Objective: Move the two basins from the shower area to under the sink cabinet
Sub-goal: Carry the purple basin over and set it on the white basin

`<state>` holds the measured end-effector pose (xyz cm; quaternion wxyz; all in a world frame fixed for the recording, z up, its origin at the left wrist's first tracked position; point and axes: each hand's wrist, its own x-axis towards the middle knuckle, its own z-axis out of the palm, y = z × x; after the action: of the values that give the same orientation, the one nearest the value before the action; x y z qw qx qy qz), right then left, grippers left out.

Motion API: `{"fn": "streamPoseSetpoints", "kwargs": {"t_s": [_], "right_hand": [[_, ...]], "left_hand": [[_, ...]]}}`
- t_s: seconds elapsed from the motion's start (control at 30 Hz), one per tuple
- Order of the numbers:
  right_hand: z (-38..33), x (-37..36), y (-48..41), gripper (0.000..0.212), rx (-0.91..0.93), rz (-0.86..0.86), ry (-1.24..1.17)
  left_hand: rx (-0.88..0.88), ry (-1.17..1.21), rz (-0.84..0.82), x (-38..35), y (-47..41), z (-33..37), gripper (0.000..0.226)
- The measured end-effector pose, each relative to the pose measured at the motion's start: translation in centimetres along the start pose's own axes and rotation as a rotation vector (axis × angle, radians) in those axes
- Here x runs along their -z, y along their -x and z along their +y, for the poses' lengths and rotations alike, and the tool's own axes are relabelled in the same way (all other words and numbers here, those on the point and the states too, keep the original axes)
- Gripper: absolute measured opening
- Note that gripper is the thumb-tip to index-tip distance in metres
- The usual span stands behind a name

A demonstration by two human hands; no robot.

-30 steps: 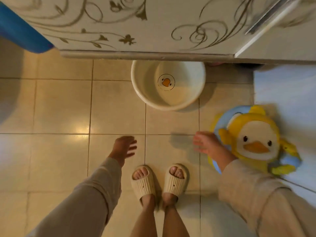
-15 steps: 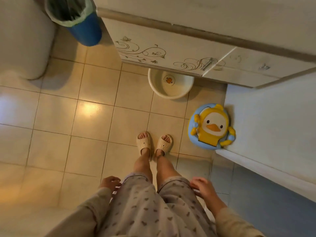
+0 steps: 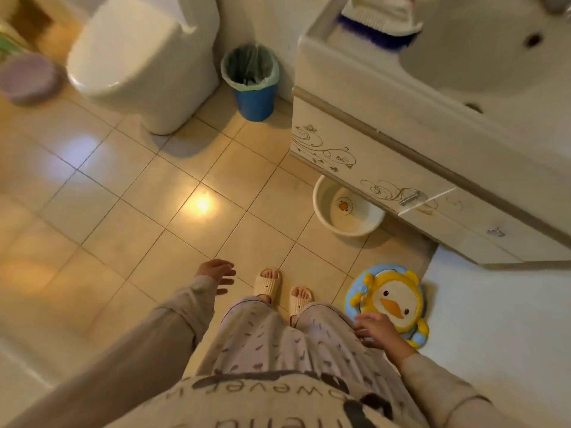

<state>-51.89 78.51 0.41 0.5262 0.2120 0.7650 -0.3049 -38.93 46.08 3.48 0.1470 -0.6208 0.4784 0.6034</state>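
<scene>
Both hands empty. Left hand [image 3: 216, 274] hangs out to the side, fingers spread loose, holding nothing. Right hand [image 3: 375, 330] is low by the thigh, fingers splayed, over the duck seat's [image 3: 392, 301] edge; contact unclear. White basin [image 3: 347, 211] sits on the floor, half tucked under the sink cabinet [image 3: 401, 177].

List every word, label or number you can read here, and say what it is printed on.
"wever": upside-down dark letters on the person's top, cut off at both ends.
A second row of letters below it is too cropped to read.
White basin: only a duck picture, no words.
Duck seat, blue bin, cabinet: no text.
</scene>
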Motion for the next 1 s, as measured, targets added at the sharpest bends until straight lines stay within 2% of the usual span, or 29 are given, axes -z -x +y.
{"fn": "streamPoseSetpoints", "kwargs": {"t_s": [0.17,0.27,0.37,0.47,0.6,0.73,0.9,1.0], "right_hand": [[-2.2,1.4,-1.8,0.026,0.046,0.037,0.293],[-5.1,-0.5,-1.9,0.02,0.12,-0.048,0.591],[-8.9,-3.8,-1.4,0.019,0.199,-0.158,0.768],[-13.4,-8.2,-0.6,0.007,0.256,-0.254,0.767],[-19.6,-14.3,1.1,0.014,0.379,-0.325,0.791],[-23.4,-19.5,2.2,0.018,0.414,-0.376,0.808],[-25.3,-24.3,2.0,0.021,0.365,-0.314,0.905],[-26.2,-25.9,1.6,0.021,0.338,-0.22,0.979]], "left_hand": [[0.064,0.138,0.074,-0.4,1.5,-5.1,0.019],[0.172,0.231,0.167,-0.2,3.1,-11.3,0.017],[0.307,0.407,0.3,0.1,4.6,-17.2,0.028],[0.432,0.622,0.315,0.9,6.1,-20.5,0.029],[0.454,0.784,0.359,2.1,5.9,-23.2,0.035],[0.505,0.888,0.358,3.9,4.1,-24.7,0.035],[0.617,0.931,0.32,9.4,1.4,-24.9,0.038],[0.618,0.884,0.323,14.5,0.1,-23.2,0.04]]}}
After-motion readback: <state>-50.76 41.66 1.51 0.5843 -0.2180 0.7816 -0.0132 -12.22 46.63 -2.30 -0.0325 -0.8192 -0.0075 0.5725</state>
